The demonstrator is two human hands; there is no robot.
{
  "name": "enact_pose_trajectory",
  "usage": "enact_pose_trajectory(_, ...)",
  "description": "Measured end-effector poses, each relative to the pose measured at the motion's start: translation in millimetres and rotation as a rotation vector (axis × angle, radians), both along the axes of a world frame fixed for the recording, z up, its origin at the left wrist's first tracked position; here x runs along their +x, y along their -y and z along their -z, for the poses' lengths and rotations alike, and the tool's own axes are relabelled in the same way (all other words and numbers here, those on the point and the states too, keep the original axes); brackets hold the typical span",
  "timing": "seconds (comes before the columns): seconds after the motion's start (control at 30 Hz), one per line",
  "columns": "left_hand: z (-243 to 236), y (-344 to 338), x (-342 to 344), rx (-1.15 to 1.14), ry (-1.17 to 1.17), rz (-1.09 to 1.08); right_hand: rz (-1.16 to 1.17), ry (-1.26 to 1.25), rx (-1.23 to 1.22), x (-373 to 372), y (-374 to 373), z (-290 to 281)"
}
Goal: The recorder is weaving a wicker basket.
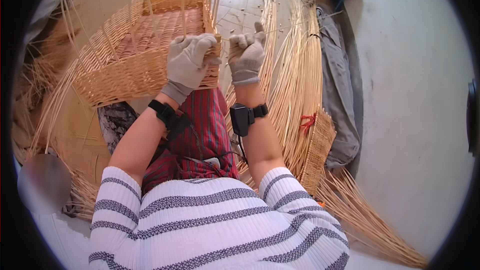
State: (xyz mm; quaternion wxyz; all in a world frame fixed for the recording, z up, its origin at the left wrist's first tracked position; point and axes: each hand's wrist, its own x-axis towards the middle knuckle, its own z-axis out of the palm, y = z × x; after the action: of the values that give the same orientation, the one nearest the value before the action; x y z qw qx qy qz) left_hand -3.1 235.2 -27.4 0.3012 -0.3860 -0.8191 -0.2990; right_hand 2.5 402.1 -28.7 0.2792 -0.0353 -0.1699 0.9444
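left hand: the gloved left hand [187,60] is resting on the near corner of the wicker basket [132,52], fingers curling shut over the rim and the upright stakes there

right hand: the right hand [247,56] is making a fist around a thin cane strand [280,31], just beside that same corner, thumb sticking up

basket: it's sitting tilted on the person's lap, half woven, loose stakes poking up all around

canes: a big bundle of willow rods [295,80] is lying on the floor to the right, a small woven panel [320,147] sitting on it

extras: grey cloth [336,85] is lying past the rods; black wrist bands [243,117] on both arms
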Motion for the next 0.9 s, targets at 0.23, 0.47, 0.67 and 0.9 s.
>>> enact_pose_trajectory(0.23, 0, -6, 4, -0.041, 0.04, -0.038, 0.093, 0.133, 0.467, 80, 56, -17)
enact_pose_trajectory(0.47, -7, 29, 30, 0.617, 0.444, 0.237, 0.191, 0.146, 1.33, 39, 40, -55)
enact_pose_trajectory(0.67, -40, 62, -22, 1.047, 0.649, 0.411, -0.03, 0.746, 1.739, 14, 26, -52)
enact_pose_trajectory(0.9, -93, -42, -53, 0.389, 0.082, 0.26, 0.485, 0.771, 1.923, -31, 27, 20)
